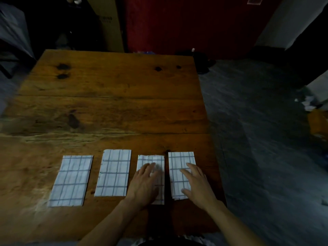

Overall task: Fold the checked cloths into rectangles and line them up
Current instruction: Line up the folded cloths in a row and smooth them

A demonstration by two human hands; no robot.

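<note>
Four folded checked cloths lie in a row on the near part of the table (113, 110). The left hand (146, 183) lies flat, fingers spread, on the third cloth (158, 159); the right hand (197, 183) lies flat on the far-right cloth (179, 157). To do this well, the person should press gently and slide both cloths until their edges match the row.
</note>
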